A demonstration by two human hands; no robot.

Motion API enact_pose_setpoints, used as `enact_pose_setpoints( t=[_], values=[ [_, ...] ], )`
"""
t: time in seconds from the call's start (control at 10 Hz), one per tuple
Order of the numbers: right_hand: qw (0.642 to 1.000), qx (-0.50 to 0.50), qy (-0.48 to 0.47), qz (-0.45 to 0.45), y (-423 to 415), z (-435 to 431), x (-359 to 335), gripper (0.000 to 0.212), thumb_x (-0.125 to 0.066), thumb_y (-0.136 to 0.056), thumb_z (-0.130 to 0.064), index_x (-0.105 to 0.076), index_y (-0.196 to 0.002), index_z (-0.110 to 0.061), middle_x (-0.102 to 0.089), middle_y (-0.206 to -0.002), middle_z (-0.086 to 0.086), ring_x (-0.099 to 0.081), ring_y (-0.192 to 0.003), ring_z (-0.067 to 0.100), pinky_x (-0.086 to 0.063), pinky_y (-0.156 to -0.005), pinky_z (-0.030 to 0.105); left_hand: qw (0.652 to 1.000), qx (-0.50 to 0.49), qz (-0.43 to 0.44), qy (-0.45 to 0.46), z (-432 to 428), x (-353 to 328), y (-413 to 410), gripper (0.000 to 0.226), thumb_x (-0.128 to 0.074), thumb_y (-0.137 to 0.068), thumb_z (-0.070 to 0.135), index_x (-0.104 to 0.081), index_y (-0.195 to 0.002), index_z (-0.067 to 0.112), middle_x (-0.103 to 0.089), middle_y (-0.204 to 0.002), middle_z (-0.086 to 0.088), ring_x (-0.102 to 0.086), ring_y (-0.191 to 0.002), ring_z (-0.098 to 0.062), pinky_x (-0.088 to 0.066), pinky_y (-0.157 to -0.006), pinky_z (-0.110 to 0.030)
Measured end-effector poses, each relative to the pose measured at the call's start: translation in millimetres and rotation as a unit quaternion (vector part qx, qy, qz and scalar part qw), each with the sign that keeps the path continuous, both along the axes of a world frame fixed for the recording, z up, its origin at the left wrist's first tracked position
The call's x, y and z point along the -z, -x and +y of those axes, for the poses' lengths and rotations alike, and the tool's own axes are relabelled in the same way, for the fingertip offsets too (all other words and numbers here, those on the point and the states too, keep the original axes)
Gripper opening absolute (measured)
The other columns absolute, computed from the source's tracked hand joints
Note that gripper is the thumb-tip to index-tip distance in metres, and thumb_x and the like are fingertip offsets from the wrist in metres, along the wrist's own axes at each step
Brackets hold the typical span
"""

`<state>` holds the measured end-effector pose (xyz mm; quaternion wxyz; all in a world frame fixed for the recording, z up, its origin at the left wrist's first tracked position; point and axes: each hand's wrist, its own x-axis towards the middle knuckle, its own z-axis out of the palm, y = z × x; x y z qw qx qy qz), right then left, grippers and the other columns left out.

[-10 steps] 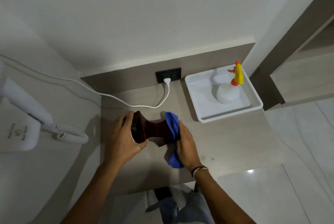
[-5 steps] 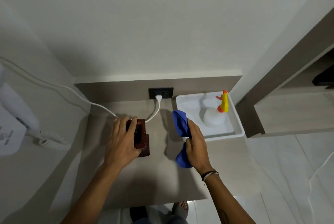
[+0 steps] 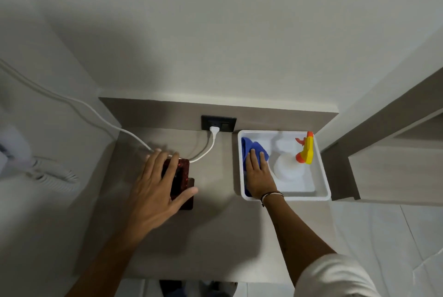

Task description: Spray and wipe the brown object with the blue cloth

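Observation:
The brown object (image 3: 184,169), dark and glossy with red speckles, stands on the grey counter (image 3: 215,236) left of centre. My left hand (image 3: 155,191) hovers over it with fingers spread and thumb out; most of the object is hidden beneath. The blue cloth (image 3: 250,146) lies in the left part of the white tray (image 3: 287,198). My right hand (image 3: 257,176) lies on top of the cloth, fingers over it. A white spray bottle (image 3: 288,167) with a yellow and orange trigger head stands in the same tray, just right of my hand.
A black wall socket (image 3: 218,123) holds a white plug, whose cable (image 3: 107,121) runs left behind the brown object. A white hair dryer with a coiled cord (image 3: 55,176) hangs on the left wall. A wooden shelf unit borders the tray on the right.
My right hand has carried the blue cloth away from the brown object and into the white tray. The left hand set the object upright on the counter and has opened its fingers above it.

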<state>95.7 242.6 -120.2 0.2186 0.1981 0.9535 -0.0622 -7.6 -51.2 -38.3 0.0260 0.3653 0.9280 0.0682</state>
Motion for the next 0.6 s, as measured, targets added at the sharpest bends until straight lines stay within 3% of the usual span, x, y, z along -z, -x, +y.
enact_pose_setpoints(
  t=[0.2, 0.4, 0.5, 0.6],
  values=[
    [1.000, 0.004, 0.001, 0.003, 1, -3, -3, 0.069, -0.033, -0.117, -0.026, 0.005, -0.170, -0.003, 0.009, -0.179, 0.020, 0.007, -0.166, 0.045, -0.009, -0.137, 0.051, 1.000, 0.000, 0.019, -0.007, 1, 0, -1, 0.098, -0.034, -0.093, 0.085, -0.035, -0.161, 0.015, -0.037, -0.163, -0.017, -0.024, -0.159, -0.036, -0.008, -0.132, -0.049],
    [0.992, 0.042, 0.024, 0.113, -12, -24, -26, 0.064, -0.027, -0.117, -0.021, 0.007, -0.170, -0.005, 0.013, -0.179, 0.016, 0.012, -0.168, 0.034, -0.007, -0.137, 0.046, 1.000, -0.005, 0.024, 0.005, 0, -2, -4, 0.094, -0.033, -0.095, 0.084, -0.033, -0.162, 0.017, -0.039, -0.163, -0.015, -0.026, -0.159, -0.034, -0.015, -0.131, -0.051],
    [0.986, 0.031, 0.042, 0.157, -17, -46, -49, 0.069, -0.028, -0.118, -0.038, 0.005, -0.171, -0.008, 0.015, -0.178, 0.012, 0.013, -0.168, 0.032, -0.007, -0.138, 0.044, 1.000, -0.004, 0.016, 0.015, -1, -8, -6, 0.097, -0.029, -0.094, 0.086, -0.033, -0.163, 0.017, -0.040, -0.165, -0.016, -0.024, -0.160, -0.035, -0.007, -0.132, -0.048],
    [0.977, 0.004, 0.034, 0.212, -10, -72, -83, 0.081, -0.029, -0.112, -0.058, 0.001, -0.171, -0.010, 0.010, -0.180, 0.013, 0.010, -0.168, 0.031, -0.009, -0.138, 0.046, 1.000, -0.004, 0.009, 0.004, 2, -22, 0, 0.103, -0.014, -0.092, 0.089, -0.016, -0.169, 0.020, -0.019, -0.176, -0.014, -0.002, -0.164, -0.032, 0.000, -0.132, -0.051]
  ],
)
